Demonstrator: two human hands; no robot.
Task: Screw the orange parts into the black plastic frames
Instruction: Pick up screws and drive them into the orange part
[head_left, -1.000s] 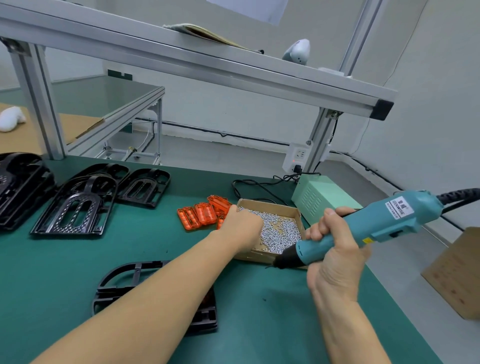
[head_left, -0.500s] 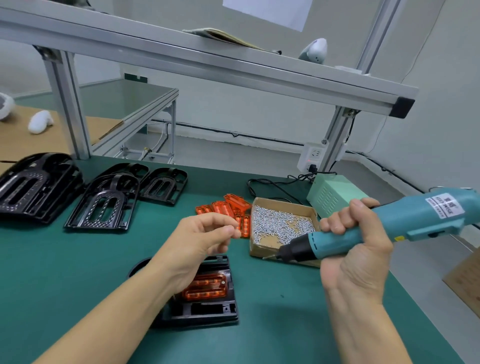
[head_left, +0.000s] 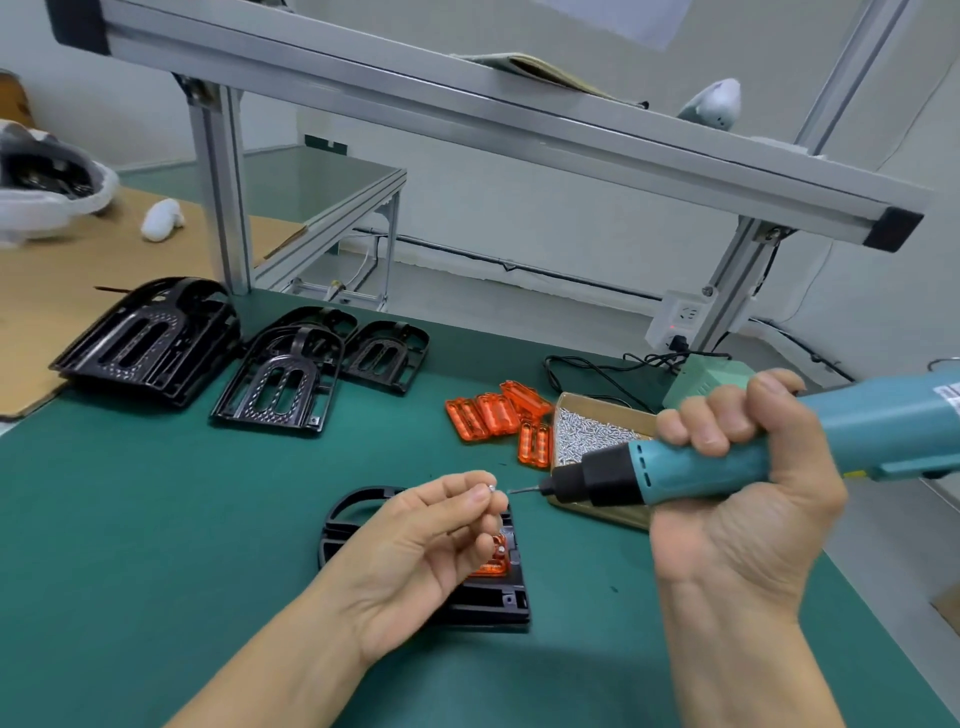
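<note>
A black plastic frame (head_left: 483, 605) lies flat on the green mat, with an orange part (head_left: 491, 565) seated in it, mostly hidden behind my left hand (head_left: 415, 551). That hand hovers above the frame and pinches a small silver screw (head_left: 491, 487) between thumb and forefinger. My right hand (head_left: 737, 499) grips a teal electric screwdriver (head_left: 727, 465), held level, with its bit tip just right of the screw. Several loose orange parts (head_left: 498, 415) lie beside an open cardboard box of screws (head_left: 592, 441).
More black frames (head_left: 280, 384) are stacked and spread at the back left. A green power supply (head_left: 711, 379) with black cables stands behind the screw box. An aluminium shelf frame (head_left: 467, 114) crosses overhead, its post (head_left: 223, 187) standing at the left. Cardboard sheet (head_left: 62, 291) covers the far left.
My left hand left the screw box and came back over the frame pinching a screw. The screwdriver's bit swung toward the screw. The camera view shifted right and down.
</note>
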